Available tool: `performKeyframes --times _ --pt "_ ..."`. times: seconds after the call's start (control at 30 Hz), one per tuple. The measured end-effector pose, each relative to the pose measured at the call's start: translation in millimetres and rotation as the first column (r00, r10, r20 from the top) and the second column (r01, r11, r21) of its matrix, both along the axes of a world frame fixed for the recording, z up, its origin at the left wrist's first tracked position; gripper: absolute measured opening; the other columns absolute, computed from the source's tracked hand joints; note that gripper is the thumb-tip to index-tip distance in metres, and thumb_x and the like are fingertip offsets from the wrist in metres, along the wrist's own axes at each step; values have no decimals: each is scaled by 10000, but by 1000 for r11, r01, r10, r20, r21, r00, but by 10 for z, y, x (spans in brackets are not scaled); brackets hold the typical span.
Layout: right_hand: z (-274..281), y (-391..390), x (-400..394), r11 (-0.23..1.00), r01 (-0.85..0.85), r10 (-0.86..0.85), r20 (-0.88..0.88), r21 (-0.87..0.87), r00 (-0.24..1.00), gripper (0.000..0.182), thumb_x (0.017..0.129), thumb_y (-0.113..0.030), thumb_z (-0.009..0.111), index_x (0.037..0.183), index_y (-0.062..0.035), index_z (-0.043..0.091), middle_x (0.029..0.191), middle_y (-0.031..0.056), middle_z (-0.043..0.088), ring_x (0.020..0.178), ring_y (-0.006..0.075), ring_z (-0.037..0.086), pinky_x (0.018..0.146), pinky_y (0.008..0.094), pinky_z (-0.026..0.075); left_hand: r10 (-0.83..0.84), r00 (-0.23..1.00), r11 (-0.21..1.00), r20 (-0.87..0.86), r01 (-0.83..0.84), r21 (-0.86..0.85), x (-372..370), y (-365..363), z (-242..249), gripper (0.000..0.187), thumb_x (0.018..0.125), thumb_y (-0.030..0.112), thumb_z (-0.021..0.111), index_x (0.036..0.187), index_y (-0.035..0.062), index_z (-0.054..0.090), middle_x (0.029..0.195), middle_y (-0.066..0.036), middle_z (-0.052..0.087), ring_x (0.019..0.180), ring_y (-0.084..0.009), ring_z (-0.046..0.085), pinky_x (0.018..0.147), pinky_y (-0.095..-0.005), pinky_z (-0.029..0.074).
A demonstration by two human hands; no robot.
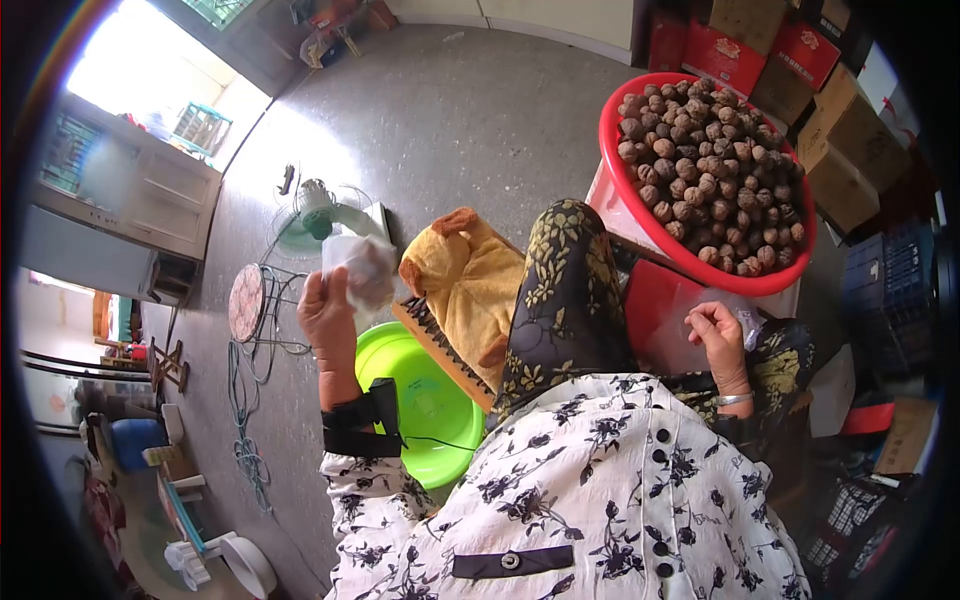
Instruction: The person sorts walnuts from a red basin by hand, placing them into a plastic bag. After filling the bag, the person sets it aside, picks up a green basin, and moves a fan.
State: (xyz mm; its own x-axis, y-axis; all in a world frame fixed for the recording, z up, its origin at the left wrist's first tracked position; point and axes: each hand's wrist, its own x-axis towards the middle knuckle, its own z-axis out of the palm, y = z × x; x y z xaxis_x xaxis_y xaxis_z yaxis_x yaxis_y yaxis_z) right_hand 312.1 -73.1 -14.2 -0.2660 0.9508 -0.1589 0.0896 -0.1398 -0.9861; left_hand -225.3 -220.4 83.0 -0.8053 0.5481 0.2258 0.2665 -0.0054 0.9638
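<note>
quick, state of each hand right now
Left hand: closed, holding a translucent plastic bag.
Right hand: fingers curled near clear plastic; whether it holds anything can't be told.

L hand (pixel 328 315) w/ clr bag (pixel 362 270), R hand (pixel 720 342) curled, walnuts (pixel 705 170) in red basin (pixel 722 283), grn basin (pixel 435 405)
</note>
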Motion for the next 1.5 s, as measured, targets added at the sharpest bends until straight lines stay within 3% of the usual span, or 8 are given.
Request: performKeyframes --times 0.2,0.5,0.83,0.97,1.07,1.13,1.17,1.5 --pt "-43 8 -26 999 -15 17 42 -37 999 92 960 -137 658 987 -51 640 864 2 656 683 62 575 630 217 453 176 960 890 -218 -250 -382 -622 -996 -1328 236 891 200 747 766 23 657 643 15 610 618 -57 502 572 -288 446" --pt "-79 16 -25 997 -56 60 76 -50 995 95 977 -148 633 1014 -60 636 910 23 688 696 61 585 652 214 452 67 989 474 -129 -145 -869 -171 -2022 -2672 193 779 208 770 820 25 728 760 -219 687 666 -323 672 666 -425 521" --pt "-22 -41 -86 996 -23 33 110 -92 993 87 963 -131 647 983 -47 635 865 6 654 695 67 580 645 220 457 -14 991 392 -129 -114 -913 168 -1917 -2859 113 813 130 725 843 21 723 820 -266 678 781 -414 680 731 -467 526" --pt "-29 -66 -84 996 -21 30 107 -90 994 95 962 -140 650 992 -52 640 873 8 659 694 69 584 646 223 462 -12 988 445 -156 -135 -885 188 -1821 -2968 132 784 130 769 784 22 694 722 -236 633 660 -350 628 664 -439 501" --pt "-40 -76 -100 994 -24 37 125 -103 991 100 960 -144 652 999 -52 642 878 9 662 695 69 586 646 223 465 -90 989 372 -119 -78 -925 237 -1736 -3198 136 860 130 715 938 24 747 843 -236 716 783 -377 703 726 -456 558" --pt "-63 -62 -104 994 -27 40 131 -104 991 100 959 -144 654 998 -53 641 878 9 663 695 69 587 645 223 465 184 870 506 457 315 -803 308 -1706 -3447 251 935 142 677 1159 40 722 977 -176 749 780 -301 720 685 -412 595" --pt "-71 -65 -99 994 -32 46 132 -105 990 101 958 -145 655 997 -53 641 878 9 664 695 68 587 644 223 466 163 805 513 571 425 -745 374 -1672 -3506 379 983 156 637 1347 53 625 1129 -132 720 826 -248 715 665 -384 614" --pt "-77 -47 -61 994 -35 48 127 -100 991 91 958 -144 650 989 -59 643 877 9 668 692 62 587 643 220 469 118 801 495 587 465 -734 392 -1640 -3417 435 956 146 632 1382 61 595 1130 -133 712 869 -254 697 709 -387 606"
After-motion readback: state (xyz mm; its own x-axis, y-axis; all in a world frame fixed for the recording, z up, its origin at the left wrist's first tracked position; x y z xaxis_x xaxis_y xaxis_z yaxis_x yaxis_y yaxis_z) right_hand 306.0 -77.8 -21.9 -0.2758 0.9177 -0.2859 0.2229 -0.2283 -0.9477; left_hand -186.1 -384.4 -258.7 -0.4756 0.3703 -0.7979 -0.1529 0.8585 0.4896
